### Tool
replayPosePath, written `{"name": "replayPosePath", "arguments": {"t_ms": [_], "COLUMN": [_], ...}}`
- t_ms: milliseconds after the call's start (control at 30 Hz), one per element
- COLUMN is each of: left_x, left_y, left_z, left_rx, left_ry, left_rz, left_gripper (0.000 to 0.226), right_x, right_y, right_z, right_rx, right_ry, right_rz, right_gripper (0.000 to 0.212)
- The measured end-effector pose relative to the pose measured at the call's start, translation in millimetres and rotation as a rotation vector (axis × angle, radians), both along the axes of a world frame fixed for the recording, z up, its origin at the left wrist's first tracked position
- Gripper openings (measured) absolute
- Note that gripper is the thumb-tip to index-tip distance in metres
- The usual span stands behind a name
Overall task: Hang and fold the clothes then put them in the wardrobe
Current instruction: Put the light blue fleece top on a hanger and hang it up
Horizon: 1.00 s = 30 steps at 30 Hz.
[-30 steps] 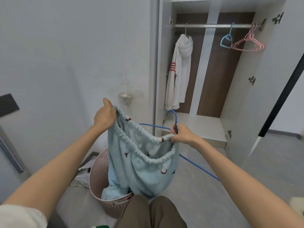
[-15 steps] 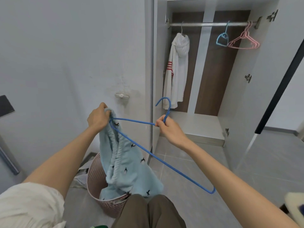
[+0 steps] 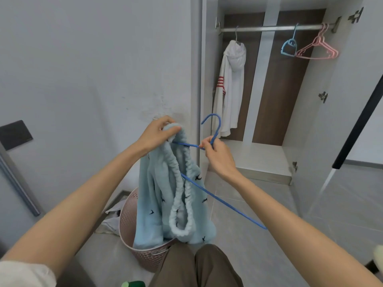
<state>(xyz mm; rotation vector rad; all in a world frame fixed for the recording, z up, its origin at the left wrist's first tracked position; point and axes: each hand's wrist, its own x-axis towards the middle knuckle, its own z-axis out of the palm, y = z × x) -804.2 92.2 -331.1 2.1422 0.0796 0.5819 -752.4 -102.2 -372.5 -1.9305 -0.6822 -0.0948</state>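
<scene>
Head view — left hand (image 3: 155, 134) grips the elastic waistband of fluffy light-blue trousers (image 3: 165, 195); right hand (image 3: 217, 155) pinches the blue wire hanger (image 3: 215, 198) neck — one arm threaded through the waistband

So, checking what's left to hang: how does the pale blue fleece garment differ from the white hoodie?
The pale blue garment is gripped at its elastic band by the left hand, its lower end reaching the pink basket; the white hoodie hangs from the wardrobe rail. The garment carries small dark motifs; the hoodie has red stripes. The blue hanger is in the right hand; the hoodie's hanger is hooked on the rail. Both hang unfolded.
</scene>
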Motion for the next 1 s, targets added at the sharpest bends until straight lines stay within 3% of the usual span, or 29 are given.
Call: {"name": "replayPosePath", "arguments": {"t_ms": [133, 233, 400, 533, 600, 667, 800, 900, 1000], "left_x": [0, -1, -11, -16, -20, -23, -30, -36, -40], "left_y": [2, -1, 2, 11, 17, 23, 29, 30, 30], "left_z": [0, -3, 7, 11, 8, 9, 13, 15, 21], "left_rx": [0.462, 0.557, 0.973, 0.905, 0.894, 0.836, 0.828, 0.809, 0.772], "left_ry": [-0.036, -0.1, -0.166, -0.063, -0.058, -0.077, -0.094, -0.111, -0.129], "left_rz": [0.013, 0.044, 0.076, 0.151, 0.206, 0.272, 0.304, 0.358, 0.38], "left_gripper": [0.017, 0.034, 0.059, 0.06, 0.048, 0.039, 0.035, 0.032, 0.031], "right_x": [1, -1, -5, 0, 1, -6, -20, -26, -35], "right_y": [-5, -5, -7, -4, -2, -2, 2, 8, 21], "right_z": [13, 20, 32, 41, 31, 14, -20, -43, -64], "right_rx": [0.167, 0.29, 0.373, 0.144, 0.026, 0.049, 0.061, 0.016, -0.165], "right_ry": [-0.077, -0.089, -0.084, -0.093, -0.271, -0.513, -0.839, -0.922, -0.687], "right_rz": [-0.016, -0.031, 0.015, 0.156, 0.041, -0.171, -0.311, -0.119, 0.27], "right_gripper": [0.025, 0.023, 0.022, 0.017, 0.023, 0.027, 0.011, 0.011, 0.018]}}
